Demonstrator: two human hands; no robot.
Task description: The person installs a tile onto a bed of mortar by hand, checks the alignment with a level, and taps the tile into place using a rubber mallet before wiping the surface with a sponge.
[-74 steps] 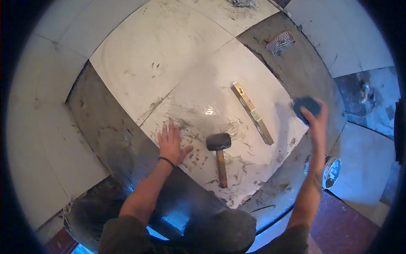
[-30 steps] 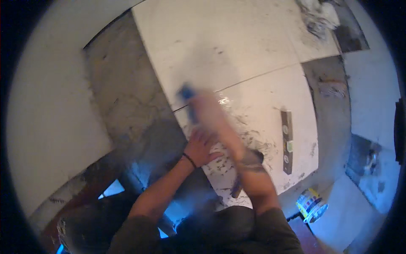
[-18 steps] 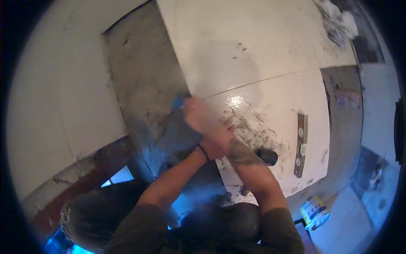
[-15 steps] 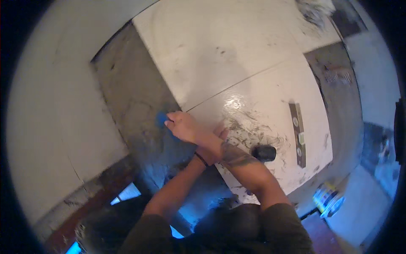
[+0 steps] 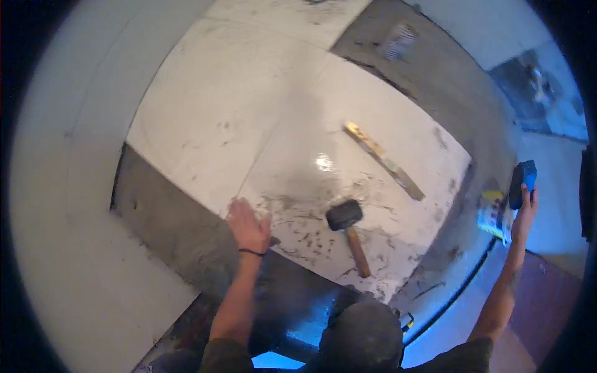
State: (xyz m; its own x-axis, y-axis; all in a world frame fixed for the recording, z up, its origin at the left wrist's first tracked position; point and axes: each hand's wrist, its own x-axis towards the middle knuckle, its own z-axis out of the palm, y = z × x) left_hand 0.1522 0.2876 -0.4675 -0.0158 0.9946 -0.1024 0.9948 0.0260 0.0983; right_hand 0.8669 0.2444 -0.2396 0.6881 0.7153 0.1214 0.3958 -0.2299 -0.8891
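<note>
- Holds the two hands well apart, one toward each side of the view.
- Grips a dark blue, sponge-like block in the right hand, with fingers and thumb clamped on its lower end.
- Has a white bucket with a partly yellow label just left of the right hand, partly behind the block; cannot tell touching from apart there.
- Reaches forward with the left hand, palm down and thumb spread from the fingers, at the near edge of a pale tile; cannot tell resting from hovering, given the blur.
- Wears a dark band on the left wrist.
- Has a tile seam running away just beyond the left fingertips.
- Has a mallet lying on the tile between the hands, nearer the left, black head away and wooden handle pointing back toward the body.
- Has a spirit level lying aslant beyond the mallet, near end toward the right hand.
- Shows dark smears between left hand and mallet.
- Has rough grey floor to the left of the left hand.
- Has a striped packet, blurred, far ahead between the hands.
</note>
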